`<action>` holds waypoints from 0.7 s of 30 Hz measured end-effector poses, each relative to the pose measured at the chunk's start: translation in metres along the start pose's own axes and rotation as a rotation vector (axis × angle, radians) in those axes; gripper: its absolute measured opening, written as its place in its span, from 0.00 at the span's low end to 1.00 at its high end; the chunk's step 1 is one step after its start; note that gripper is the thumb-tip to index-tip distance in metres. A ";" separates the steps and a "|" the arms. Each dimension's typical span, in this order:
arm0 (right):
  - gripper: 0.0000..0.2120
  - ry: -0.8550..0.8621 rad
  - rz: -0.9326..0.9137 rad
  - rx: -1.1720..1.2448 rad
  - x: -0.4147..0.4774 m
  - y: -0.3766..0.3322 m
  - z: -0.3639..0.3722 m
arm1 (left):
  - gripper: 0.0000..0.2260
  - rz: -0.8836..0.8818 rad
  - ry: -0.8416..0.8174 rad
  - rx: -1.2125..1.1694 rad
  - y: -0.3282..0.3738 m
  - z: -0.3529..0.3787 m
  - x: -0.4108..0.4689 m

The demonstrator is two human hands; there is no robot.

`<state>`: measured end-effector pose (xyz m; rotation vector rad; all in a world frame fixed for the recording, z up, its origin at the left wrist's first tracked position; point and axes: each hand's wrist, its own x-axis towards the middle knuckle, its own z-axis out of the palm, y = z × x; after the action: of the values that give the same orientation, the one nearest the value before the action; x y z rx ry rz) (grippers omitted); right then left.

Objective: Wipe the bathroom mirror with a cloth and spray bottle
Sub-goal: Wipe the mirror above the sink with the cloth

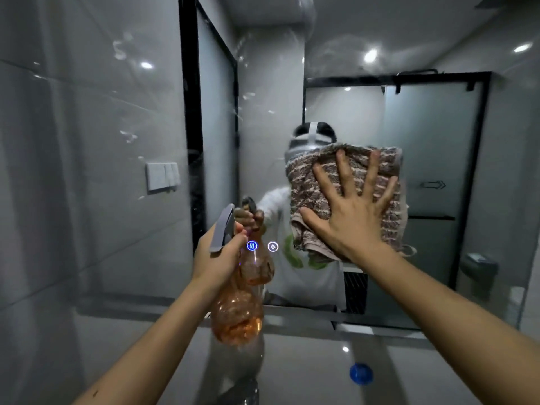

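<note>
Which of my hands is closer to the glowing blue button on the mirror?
Left. The left hand, gripping the spray bottle, sits just left of the blue button; the right hand presses the cloth flat, up and to its right.

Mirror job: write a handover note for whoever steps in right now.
Left hand grips the bottle by its neck, nozzle toward the mirror.
Right hand, fingers spread, presses the cloth flat on the glass, right of centre.
Done: spray is on, wiping under way.
Left: droplets and streaks at the left are unwiped.
</note>
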<state>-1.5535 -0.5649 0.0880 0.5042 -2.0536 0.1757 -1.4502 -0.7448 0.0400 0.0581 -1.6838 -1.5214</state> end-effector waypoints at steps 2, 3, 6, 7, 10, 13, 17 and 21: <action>0.38 0.019 -0.042 0.001 -0.002 -0.025 0.010 | 0.07 0.011 -0.001 0.017 -0.005 -0.013 0.001; 0.38 0.045 -0.066 0.001 -0.002 -0.037 0.015 | 0.08 0.008 0.005 0.028 -0.006 -0.021 0.003; 0.38 0.109 -0.111 -0.006 0.002 -0.078 0.029 | 0.10 0.028 0.020 0.093 -0.007 -0.051 0.013; 0.38 0.129 -0.129 0.004 0.005 -0.094 0.033 | 0.09 0.037 0.031 0.111 -0.006 -0.063 0.018; 0.39 0.181 -0.189 0.022 0.020 -0.147 0.037 | 0.10 0.045 0.069 0.108 -0.006 -0.104 0.033; 0.38 0.219 -0.216 0.051 0.038 -0.202 0.039 | 0.09 0.057 0.086 0.142 -0.011 -0.147 0.049; 0.36 0.222 -0.294 0.052 0.070 -0.296 0.041 | 0.09 0.097 0.140 0.108 -0.009 -0.214 0.087; 0.33 0.202 -0.321 0.004 0.082 -0.312 0.040 | 0.08 0.111 0.198 0.055 -0.001 -0.226 0.097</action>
<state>-1.4894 -0.8830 0.1127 0.7782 -1.7503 0.0365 -1.3779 -0.9781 0.0701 0.1371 -1.5452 -1.3418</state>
